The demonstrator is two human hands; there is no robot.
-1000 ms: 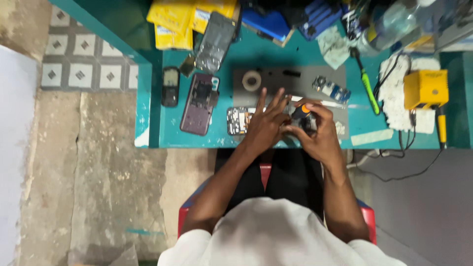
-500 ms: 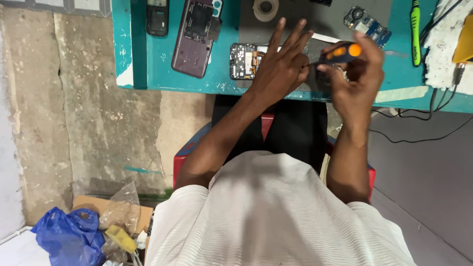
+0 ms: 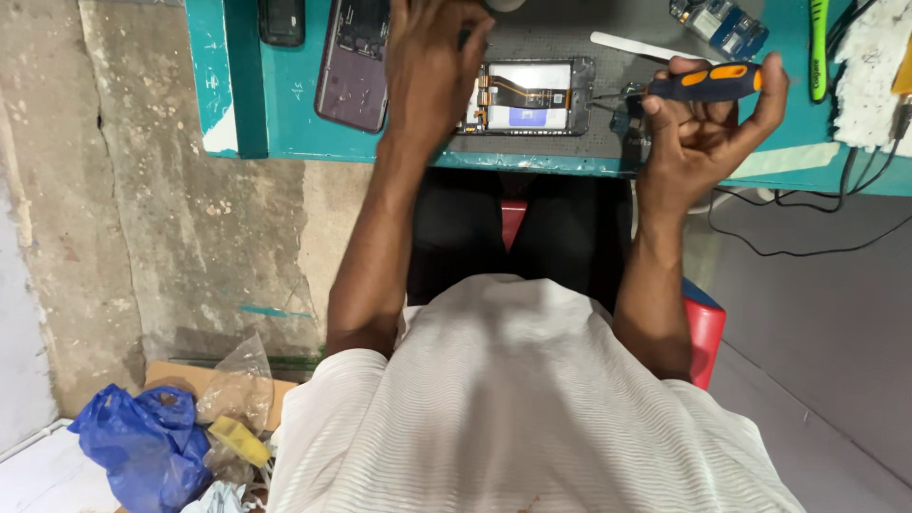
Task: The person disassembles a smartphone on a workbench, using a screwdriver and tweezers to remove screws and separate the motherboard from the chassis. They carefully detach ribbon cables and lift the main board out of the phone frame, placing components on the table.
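While the work is viewed from above, the nearest items are noted first: a blue plastic bag (image 3: 142, 446) and a clear bag with a yellow object lie on the floor by the person's left side, and a red stool (image 3: 705, 328) is seen under the seated body.

Further out, the right hand (image 3: 701, 142) is raised at the counter (image 3: 285, 142) edge. Its grip is closed around a small screwdriver (image 3: 708, 84) with a dark handle and orange bands, held nearly level, with the metal tip pointed left toward the opened phone (image 3: 530, 95). The tip appears to be just beside the phone's right edge; contact cannot be confirmed.

The left hand (image 3: 432, 66) is laid over the left end of the opened phone. Its fingers are largely cut off by the frame, so whether it is closed on anything cannot be told; it seems to be pressing the phone down.

For this step to be done well, the phone should be kept pinned flat on the grey mat (image 3: 608, 142). The screwdriver should be brought upright over the screw before it is turned, and light pressure should be applied so the head is not stripped. Loosened screws are best kept on the mat.

Beyond, a purple phone (image 3: 351, 66), a dark phone (image 3: 282, 21), a white strip tool (image 3: 646, 47), a small blue circuit board (image 3: 722, 24) and a green tool (image 3: 819, 47) lie well apart.
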